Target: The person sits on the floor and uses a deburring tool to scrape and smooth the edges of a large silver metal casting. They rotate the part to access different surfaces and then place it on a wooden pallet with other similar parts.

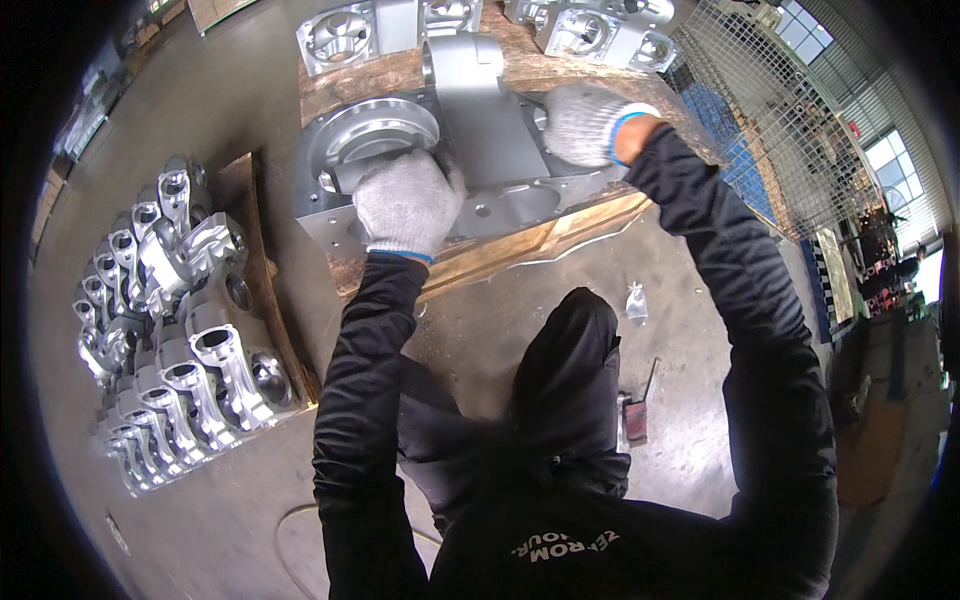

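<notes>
A large grey machined metal casting (490, 135) lies on a wooden pallet (540, 240) in front of me. It has a wide round bore (385, 135) at its left and a thick column rising from its middle. My left hand (410, 205), in a pale knit glove, grips the casting beside the bore, its fingers bent over the near edge. My right hand (590, 125), gloved alike with a blue cuff band, is closed at the casting's right end. Its fingertips are partly hidden against the metal.
Similar metal castings (340, 40) stand along the pallet's far side. On the floor at left, several shiny connecting-rod-like parts (190, 370) stand in rows beside a wooden board (265, 270). A wire mesh cage (760, 110) rises at right. A red-headed tool (635, 422) lies by my leg.
</notes>
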Demonstrator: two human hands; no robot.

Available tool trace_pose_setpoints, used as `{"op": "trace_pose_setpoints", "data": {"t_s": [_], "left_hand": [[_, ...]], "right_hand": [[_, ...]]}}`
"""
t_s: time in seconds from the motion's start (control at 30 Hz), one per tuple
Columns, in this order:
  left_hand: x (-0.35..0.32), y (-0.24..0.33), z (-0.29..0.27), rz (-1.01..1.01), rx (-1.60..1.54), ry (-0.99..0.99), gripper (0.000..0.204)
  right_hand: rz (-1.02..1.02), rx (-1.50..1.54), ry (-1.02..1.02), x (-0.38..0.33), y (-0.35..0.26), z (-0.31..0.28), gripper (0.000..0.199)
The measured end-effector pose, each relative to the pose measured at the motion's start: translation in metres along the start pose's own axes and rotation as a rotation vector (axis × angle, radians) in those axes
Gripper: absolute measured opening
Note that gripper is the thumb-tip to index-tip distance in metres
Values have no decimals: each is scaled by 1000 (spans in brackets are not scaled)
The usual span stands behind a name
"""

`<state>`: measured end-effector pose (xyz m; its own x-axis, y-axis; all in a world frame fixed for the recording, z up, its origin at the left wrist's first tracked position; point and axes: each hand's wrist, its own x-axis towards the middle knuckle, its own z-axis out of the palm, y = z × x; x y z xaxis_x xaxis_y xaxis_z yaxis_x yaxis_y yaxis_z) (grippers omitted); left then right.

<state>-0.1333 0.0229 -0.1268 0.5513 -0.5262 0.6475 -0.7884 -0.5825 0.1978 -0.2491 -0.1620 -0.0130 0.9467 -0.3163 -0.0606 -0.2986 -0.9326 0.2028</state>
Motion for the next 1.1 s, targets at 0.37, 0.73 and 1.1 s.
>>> {"op": "trace_pose_setpoints", "data": {"t_s": [0.37, 0.73, 1.1], "left_hand": [[2, 12, -3, -19, 28, 44, 44], [0, 6, -2, -28, 18, -90, 40], [-3, -3, -21, -4, -94, -20, 47]], "right_hand": [[190, -12, 27, 13, 84, 43, 36], [-2, -195, 21, 5, 86, 58, 43], [-195, 563, 511, -14, -24, 23, 40]]}}
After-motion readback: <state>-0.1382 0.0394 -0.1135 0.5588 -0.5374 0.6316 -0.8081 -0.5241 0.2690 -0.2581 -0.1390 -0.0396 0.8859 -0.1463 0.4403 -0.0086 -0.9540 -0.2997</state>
